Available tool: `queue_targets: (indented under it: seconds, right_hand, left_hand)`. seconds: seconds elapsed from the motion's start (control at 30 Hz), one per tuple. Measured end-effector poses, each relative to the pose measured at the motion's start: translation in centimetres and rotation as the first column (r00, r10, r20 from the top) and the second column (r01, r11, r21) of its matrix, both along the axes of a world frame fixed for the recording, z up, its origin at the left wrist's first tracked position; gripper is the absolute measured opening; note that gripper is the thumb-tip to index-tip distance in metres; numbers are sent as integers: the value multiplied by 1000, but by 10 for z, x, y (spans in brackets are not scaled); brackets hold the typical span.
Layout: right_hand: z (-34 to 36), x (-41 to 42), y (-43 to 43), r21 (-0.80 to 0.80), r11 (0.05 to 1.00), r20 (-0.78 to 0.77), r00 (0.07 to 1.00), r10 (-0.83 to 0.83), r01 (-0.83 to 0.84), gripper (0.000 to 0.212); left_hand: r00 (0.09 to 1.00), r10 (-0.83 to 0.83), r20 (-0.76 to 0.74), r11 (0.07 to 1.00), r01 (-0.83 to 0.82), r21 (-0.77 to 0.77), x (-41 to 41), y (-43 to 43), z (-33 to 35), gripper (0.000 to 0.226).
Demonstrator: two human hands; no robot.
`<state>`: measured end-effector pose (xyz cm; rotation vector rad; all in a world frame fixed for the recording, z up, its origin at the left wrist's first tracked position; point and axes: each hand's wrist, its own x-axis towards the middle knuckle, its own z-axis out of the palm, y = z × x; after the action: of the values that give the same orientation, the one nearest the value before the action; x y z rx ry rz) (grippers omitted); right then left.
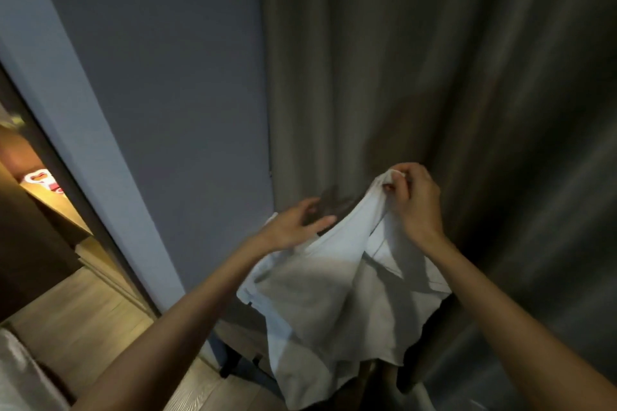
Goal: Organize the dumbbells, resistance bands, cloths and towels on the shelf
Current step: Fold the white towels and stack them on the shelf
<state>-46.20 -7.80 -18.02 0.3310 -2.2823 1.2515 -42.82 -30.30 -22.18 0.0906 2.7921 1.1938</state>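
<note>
A white cloth (320, 304) hangs in front of me in the head view, draped and creased, its lower edge reaching down toward the floor. My right hand (414, 200) pinches its top corner and lifts it high. Lower and to the left, my left hand (293, 223) lies along the cloth's upper edge with fingers spread and fairly straight. The shelf, dumbbells and resistance bands are out of sight.
A grey-brown curtain (450, 77) fills the right side and a blue-grey wall (160, 77) the middle. At left is a lit doorway (43, 197) showing wooden furniture. Wood flooring (83, 337) lies below. Dark legs of some furniture (230, 360) stand under the cloth.
</note>
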Motion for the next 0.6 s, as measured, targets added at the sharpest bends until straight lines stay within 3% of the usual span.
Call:
queue_targets:
  seconds: [0.07, 0.13, 0.27, 0.43, 0.6]
  right_hand:
    - [2, 5, -6, 41, 999, -29, 999, 37, -36, 12]
    - [3, 8, -9, 97, 994, -69, 996, 59, -52, 12]
    - [5, 12, -2, 148, 987, -101, 992, 75, -60, 12]
    - [15, 13, 18, 242, 968, -70, 994, 81, -62, 14]
    - [16, 22, 28, 358, 932, -17, 998, 64, -53, 17]
  left_hand:
    - [974, -41, -224, 997, 25, -71, 2, 42, 7, 61]
    - [934, -65, -351, 987, 9, -159, 2, 68, 2, 50]
    - [934, 6, -358, 987, -64, -150, -6, 76, 0, 49]
    - [918, -161, -362, 980, 106, -167, -20, 49, 26, 32]
    - [850, -89, -519, 943, -95, -319, -41, 35, 57, 27]
